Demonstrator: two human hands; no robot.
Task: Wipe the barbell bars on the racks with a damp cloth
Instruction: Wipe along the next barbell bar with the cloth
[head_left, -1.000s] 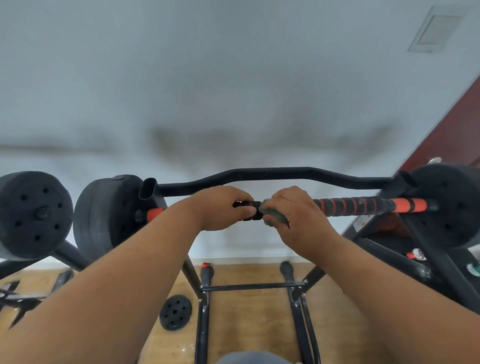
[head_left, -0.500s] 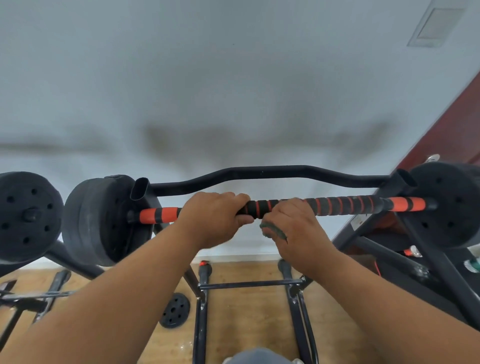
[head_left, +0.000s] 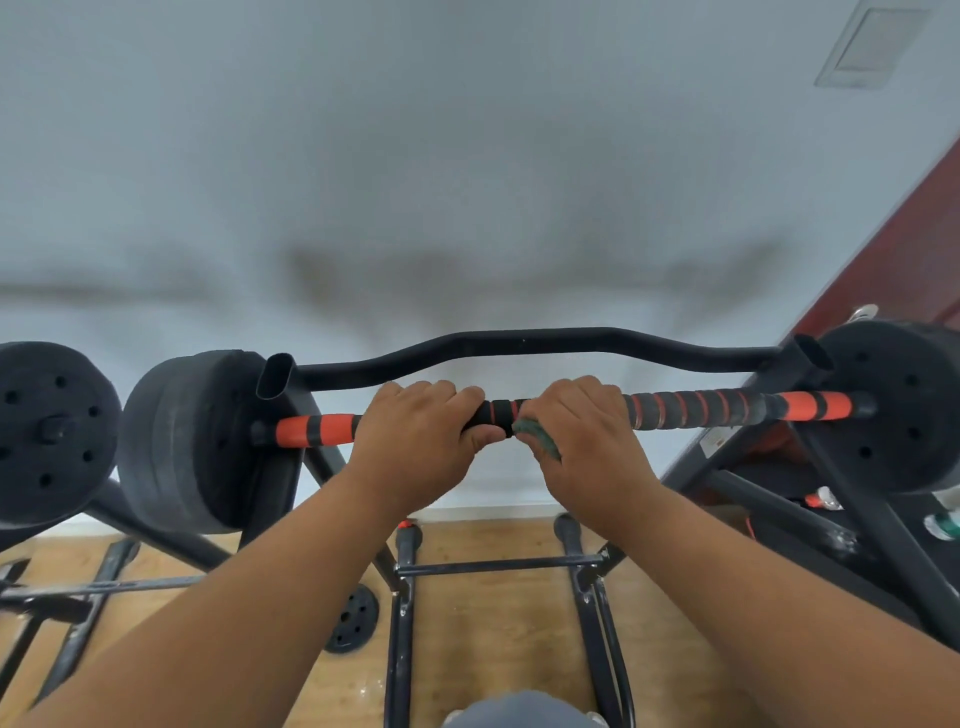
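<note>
Two bare forearms, sleeveless; grey garment (head_left: 522, 711) at bottom edge.

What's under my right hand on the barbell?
A green cloth pokes out beneath the right hand, which grips the striped bar. The rest of the cloth and the bar section beneath are covered.

Hands (head_left: 504, 441) side by side on bar (head_left: 701, 408)

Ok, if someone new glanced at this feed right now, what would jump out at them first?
Most likely the orange-and-black striped barbell bar running across the middle on its rack, with both hands wrapped over its centre. The left hand grips it bare, while the right hand presses a green cloth against it. Big black weight plates cap the bar at either side.
</note>
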